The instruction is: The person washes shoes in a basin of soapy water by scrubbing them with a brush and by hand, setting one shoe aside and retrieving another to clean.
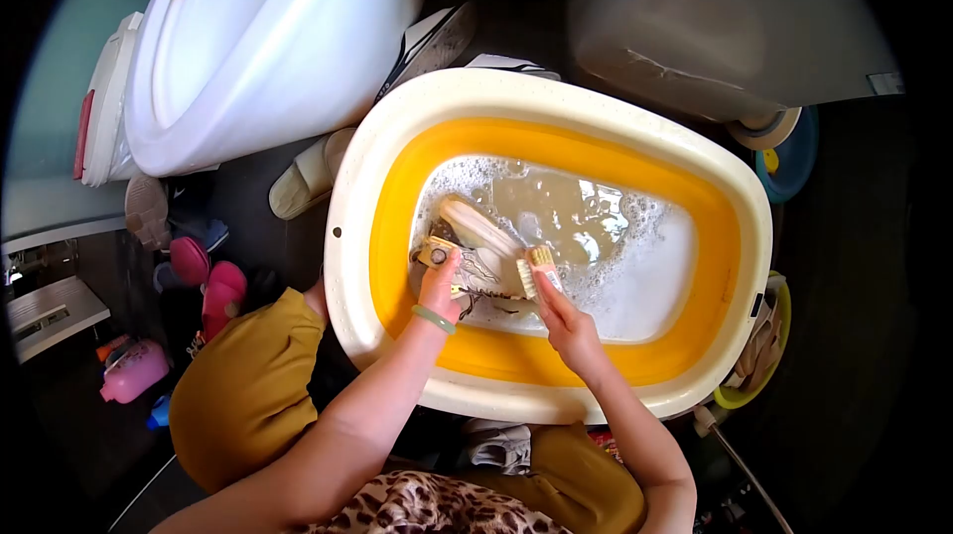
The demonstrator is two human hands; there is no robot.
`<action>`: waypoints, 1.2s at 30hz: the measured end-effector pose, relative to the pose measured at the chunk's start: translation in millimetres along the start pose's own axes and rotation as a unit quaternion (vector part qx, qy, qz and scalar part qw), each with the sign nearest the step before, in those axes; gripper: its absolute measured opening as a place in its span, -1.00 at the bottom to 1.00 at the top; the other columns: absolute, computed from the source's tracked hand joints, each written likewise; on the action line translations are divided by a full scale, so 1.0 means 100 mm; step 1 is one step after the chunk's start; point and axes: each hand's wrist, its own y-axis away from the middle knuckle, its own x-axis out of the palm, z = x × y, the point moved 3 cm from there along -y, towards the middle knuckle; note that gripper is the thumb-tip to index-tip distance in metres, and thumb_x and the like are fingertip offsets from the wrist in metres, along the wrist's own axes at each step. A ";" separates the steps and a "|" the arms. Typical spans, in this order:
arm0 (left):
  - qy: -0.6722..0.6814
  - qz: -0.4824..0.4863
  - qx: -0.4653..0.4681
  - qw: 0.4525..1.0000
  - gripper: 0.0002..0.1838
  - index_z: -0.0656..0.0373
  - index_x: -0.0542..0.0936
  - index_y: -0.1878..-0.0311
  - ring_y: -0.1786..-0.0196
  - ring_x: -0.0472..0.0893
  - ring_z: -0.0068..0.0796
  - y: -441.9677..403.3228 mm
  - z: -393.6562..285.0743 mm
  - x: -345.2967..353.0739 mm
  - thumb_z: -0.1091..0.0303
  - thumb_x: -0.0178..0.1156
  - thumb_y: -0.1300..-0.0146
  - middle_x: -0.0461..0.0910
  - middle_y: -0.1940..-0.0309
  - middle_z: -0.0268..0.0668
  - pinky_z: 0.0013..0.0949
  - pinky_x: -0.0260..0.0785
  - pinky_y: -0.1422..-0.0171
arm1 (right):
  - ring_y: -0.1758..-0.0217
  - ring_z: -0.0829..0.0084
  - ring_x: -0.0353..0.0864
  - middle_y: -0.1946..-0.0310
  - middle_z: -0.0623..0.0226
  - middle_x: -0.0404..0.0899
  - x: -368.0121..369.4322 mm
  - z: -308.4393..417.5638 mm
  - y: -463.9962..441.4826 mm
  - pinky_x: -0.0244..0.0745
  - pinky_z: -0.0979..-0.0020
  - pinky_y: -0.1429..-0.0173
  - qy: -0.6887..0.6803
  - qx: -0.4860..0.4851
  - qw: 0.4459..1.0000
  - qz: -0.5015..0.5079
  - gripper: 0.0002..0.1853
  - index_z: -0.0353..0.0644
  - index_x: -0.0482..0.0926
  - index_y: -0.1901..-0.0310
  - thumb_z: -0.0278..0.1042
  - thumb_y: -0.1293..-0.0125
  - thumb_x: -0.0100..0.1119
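Note:
My left hand, with a green bangle at the wrist, grips a wet sneaker low in the left part of the basin. Laces and a yellowish patch show on the shoe; the fingers beneath are hidden. A pale sole lies just beyond it, and I cannot tell whether it belongs to a second shoe. In my right hand is a scrub brush, its pale bristles turned toward the sneaker and close against it. Cloudy, foamy water surrounds them in the yellow and cream basin.
A white toilet-like fixture stands at upper left, with slippers beside the basin. Pink shoes and a pink bottle lie on the left. A grey bin-like object is at upper right, a yellow-green bucket at right.

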 end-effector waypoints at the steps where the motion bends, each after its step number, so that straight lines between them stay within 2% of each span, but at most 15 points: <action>1: -0.005 0.004 -0.001 1.000 -0.60 0.16 0.44 -0.04 0.04 0.48 -0.43 -0.02 0.02 -0.02 0.25 0.24 -0.16 0.50 0.07 -0.34 -0.22 0.36 -0.07 | -0.03 0.17 0.53 -0.01 -0.01 0.47 0.01 0.03 0.01 0.39 0.44 -0.04 0.002 0.015 1.000 0.000 -0.54 0.15 0.26 -0.27 -0.34 -0.33 -0.05; 3: -0.014 0.011 -0.004 1.000 -0.59 0.16 0.44 -0.03 0.04 0.47 -0.44 -0.05 0.04 -0.03 0.24 0.25 -0.15 0.49 0.07 -0.34 -0.24 0.35 -0.07 | -0.03 0.16 0.52 -0.01 0.01 0.47 0.05 0.05 -0.06 0.39 0.42 -0.05 0.002 0.031 0.999 -0.008 -0.54 0.16 0.26 -0.27 -0.31 -0.33 -0.06; 6: -0.006 0.021 -0.012 1.000 -0.61 0.17 0.44 -0.03 0.03 0.47 -0.41 0.03 -0.03 0.09 0.23 0.22 -0.18 0.49 0.08 -0.34 -0.20 0.37 -0.06 | -0.03 0.15 0.53 -0.04 0.03 0.46 0.24 0.13 -0.53 0.41 0.37 -0.06 0.024 0.071 0.995 0.070 -0.55 0.19 0.26 -0.27 -0.25 -0.34 -0.08; 8: 0.011 0.024 -0.023 0.999 -0.61 0.17 0.43 -0.04 0.02 0.47 -0.39 0.08 -0.04 0.14 0.22 0.20 -0.19 0.49 0.07 -0.33 -0.18 0.38 -0.05 | -0.02 0.12 0.52 -0.05 0.09 0.46 0.32 0.22 -0.68 0.43 0.31 -0.04 0.017 0.182 0.975 0.129 -0.56 0.22 0.26 -0.27 -0.20 -0.34 -0.08; 9: 0.008 0.021 -0.015 1.000 -0.60 0.16 0.42 -0.05 0.01 0.47 -0.40 0.05 -0.03 0.11 0.23 0.21 -0.18 0.49 0.07 -0.33 -0.18 0.39 -0.05 | -0.02 0.12 0.52 -0.05 0.09 0.46 0.30 0.17 -0.64 0.43 0.31 -0.04 0.016 0.176 0.976 0.126 -0.56 0.22 0.26 -0.27 -0.20 -0.34 -0.08; 11: 0.005 0.013 -0.002 1.000 -0.58 0.15 0.42 -0.07 0.00 0.48 -0.41 -0.03 0.01 0.02 0.24 0.23 -0.17 0.49 0.06 -0.33 -0.18 0.39 -0.04 | 0.05 0.07 0.54 0.03 0.07 0.50 0.14 0.02 -0.32 0.45 0.29 0.03 0.036 0.062 0.996 0.048 -0.55 0.24 0.27 -0.26 -0.21 -0.32 -0.05; 14: 0.013 0.016 0.001 1.000 -0.56 0.14 0.41 -0.08 -0.01 0.48 -0.42 -0.03 0.06 -0.05 0.26 0.25 -0.15 0.49 0.06 -0.33 -0.19 0.39 -0.04 | 0.18 0.01 0.56 0.12 0.06 0.54 -0.04 -0.05 0.04 0.47 0.24 0.12 0.025 0.033 0.999 0.016 -0.54 0.28 0.27 -0.26 -0.19 -0.31 -0.03; 17: 0.017 0.037 0.018 0.999 -0.58 0.14 0.42 -0.07 0.05 0.50 -0.39 0.03 -0.01 0.09 0.24 0.23 -0.17 0.51 0.10 -0.34 -0.18 0.38 -0.06 | 0.30 -0.01 0.57 0.20 0.05 0.56 0.00 0.03 -0.15 0.48 0.20 0.19 0.104 0.098 0.987 0.078 -0.53 0.30 0.26 -0.26 -0.18 -0.31 -0.04; 18: 0.016 0.030 0.000 0.999 -0.59 0.15 0.42 -0.06 0.05 0.50 -0.38 -0.01 -0.01 0.09 0.24 0.21 -0.18 0.51 0.10 -0.33 -0.17 0.38 -0.06 | 0.35 -0.02 0.57 0.26 0.06 0.57 0.07 0.10 -0.30 0.48 0.16 0.25 0.164 0.046 0.983 0.066 -0.53 0.32 0.24 -0.26 -0.17 -0.31 -0.05; 24: 0.020 0.033 -0.006 0.999 -0.63 0.15 0.41 -0.06 0.03 0.50 -0.37 -0.02 0.00 0.08 0.25 0.16 -0.23 0.50 0.07 -0.31 -0.17 0.40 -0.05 | 0.38 -0.01 0.57 0.36 0.04 0.57 0.13 0.14 -0.34 0.46 0.12 0.28 0.147 0.036 0.987 0.049 -0.51 0.41 0.20 -0.27 -0.18 -0.31 -0.05; 28: 0.011 0.018 -0.001 1.000 -0.62 0.18 0.41 -0.06 0.03 0.51 -0.36 0.04 -0.04 0.12 0.24 0.17 -0.22 0.51 0.06 -0.30 -0.19 0.41 -0.04 | 0.18 0.05 0.58 0.15 -0.03 0.51 -0.44 -0.06 0.28 0.48 0.27 0.11 0.192 0.176 0.960 0.100 -0.52 0.21 0.30 -0.24 -0.33 -0.28 0.03; 31: 0.002 0.028 -0.008 1.000 -0.61 0.18 0.42 -0.04 0.03 0.51 -0.36 0.11 -0.04 0.13 0.22 0.18 -0.21 0.51 0.08 -0.30 -0.18 0.42 -0.04 | 0.37 0.02 0.57 0.41 0.00 0.56 -0.69 -0.31 0.27 0.46 0.15 0.28 0.203 0.140 0.969 -0.004 -0.53 0.37 0.31 -0.22 -0.24 -0.28 0.02; 32: -0.003 0.037 -0.014 0.999 -0.58 0.12 0.39 -0.08 -0.01 0.50 -0.32 0.10 -0.04 0.13 0.19 0.18 -0.21 0.49 0.04 -0.30 -0.13 0.38 -0.10 | 0.40 0.26 0.64 0.32 0.06 0.59 -0.74 -0.46 0.11 0.44 0.32 0.34 0.213 0.175 0.961 0.002 -0.53 0.17 0.32 -0.23 -0.41 -0.29 0.00; 34: -0.026 0.043 -0.002 0.999 -0.55 0.08 0.37 -0.12 -0.05 0.47 -0.29 0.10 -0.07 0.12 0.16 0.18 -0.20 0.47 0.00 -0.30 -0.07 0.34 -0.16 | 0.47 0.06 0.57 0.46 0.05 0.56 -0.81 -0.85 -0.28 0.41 0.19 0.42 0.283 0.138 0.948 -0.053 -0.51 0.28 0.21 -0.27 -0.30 -0.31 -0.06; 36: -0.039 0.045 -0.002 0.998 -0.52 0.06 0.35 -0.15 -0.08 0.45 -0.28 0.10 -0.08 0.12 0.13 0.18 -0.20 0.46 -0.03 -0.30 -0.04 0.32 -0.18 | 0.45 0.03 0.56 0.44 0.04 0.57 -0.77 -0.96 -0.51 0.42 0.14 0.40 0.326 0.162 0.930 -0.054 -0.51 0.32 0.20 -0.27 -0.25 -0.31 -0.07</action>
